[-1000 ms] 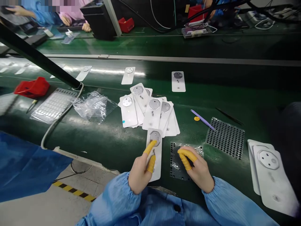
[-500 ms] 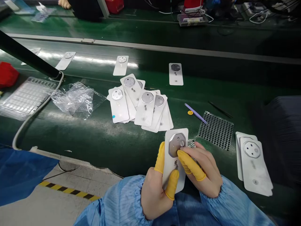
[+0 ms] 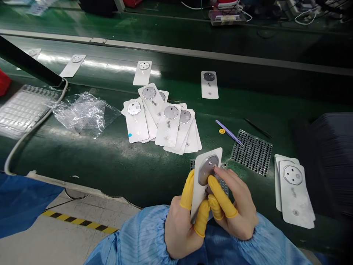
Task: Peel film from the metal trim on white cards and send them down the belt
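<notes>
**White card held upright between both hands**

White plastic, the card [image 3: 205, 184] stands tilted above the near edge of the green belt [image 3: 110, 158], long axis running from the wrists up and away, its octagonal metal disc [image 3: 207, 170] at the far, upper end, facing the camera. The left hand [image 3: 184, 217] grips its lower half, yellow-cotted thumb and finger clamped on both edges. The right hand [image 3: 234, 206] is closer to the disc, one capped fingertip [image 3: 213, 181] resting on its rim. Beyond lies a fanned pile of cards [image 3: 165, 123], a perforated tray [image 3: 252, 151] to the right, and a second stack [image 3: 295, 191] further right.
</notes>
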`<state>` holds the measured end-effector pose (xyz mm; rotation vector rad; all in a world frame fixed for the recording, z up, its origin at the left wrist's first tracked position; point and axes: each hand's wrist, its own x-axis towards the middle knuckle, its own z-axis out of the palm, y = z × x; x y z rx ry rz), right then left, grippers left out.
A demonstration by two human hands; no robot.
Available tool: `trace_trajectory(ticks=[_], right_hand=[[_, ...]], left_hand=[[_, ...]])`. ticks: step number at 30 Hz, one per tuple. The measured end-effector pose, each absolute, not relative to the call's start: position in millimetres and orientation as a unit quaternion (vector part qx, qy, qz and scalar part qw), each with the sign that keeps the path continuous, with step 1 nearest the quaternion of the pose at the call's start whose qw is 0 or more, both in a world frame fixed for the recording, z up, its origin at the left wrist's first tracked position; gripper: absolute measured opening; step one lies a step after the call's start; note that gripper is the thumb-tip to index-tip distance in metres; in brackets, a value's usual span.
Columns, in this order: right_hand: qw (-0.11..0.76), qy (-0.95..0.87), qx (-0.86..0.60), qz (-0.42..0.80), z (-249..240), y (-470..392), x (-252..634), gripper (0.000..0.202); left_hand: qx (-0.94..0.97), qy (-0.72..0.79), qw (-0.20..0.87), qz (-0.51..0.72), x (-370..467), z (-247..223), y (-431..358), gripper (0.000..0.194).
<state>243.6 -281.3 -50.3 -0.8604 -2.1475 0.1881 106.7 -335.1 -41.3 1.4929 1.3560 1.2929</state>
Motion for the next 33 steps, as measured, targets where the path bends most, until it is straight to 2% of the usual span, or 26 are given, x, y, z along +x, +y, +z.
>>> trace_trajectory(ticks=[4,9,12,16,18,26,30,33], right_hand=[[0.362,-0.866,-0.325,0.114,-50.5,-283.7,244.4,0.047],[0.378,-0.85,-0.332,0.155,-52.0,-284.2,248.5,0.061],[0.369,-0.857,-0.328,0.149,-57.1,-282.0,249.2,0.059],[0.345,-0.868,-0.319,0.163,-65.4,-277.9,250.2,0.057],[0.338,-0.87,-0.32,0.162,-66.8,-276.9,250.9,0.054],[0.289,-0.892,-0.315,0.146,-69.0,-282.6,246.9,0.056],[0.295,-0.886,-0.313,0.173,-73.1,-283.2,249.6,0.058],[0.337,-0.86,-0.306,0.232,-69.0,-281.7,254.7,0.053]], left_hand=[[0.569,0.544,0.375,0.489,107.7,-44.3,-340.3,0.077],[0.547,0.542,0.417,0.483,106.9,-44.8,-341.4,0.077],[0.507,0.533,0.482,0.476,104.0,-46.4,-335.3,0.076],[0.43,0.476,0.571,0.512,104.8,-48.2,-322.3,0.058],[0.357,0.46,0.606,0.541,107.8,-48.5,-317.5,0.056],[0.221,0.492,0.616,0.574,113.5,-50.5,-315.3,0.051],[0.224,0.488,0.627,0.565,112.4,-50.6,-311.8,0.046],[0.234,0.463,0.636,0.571,109.9,-46.5,-307.5,0.04]])
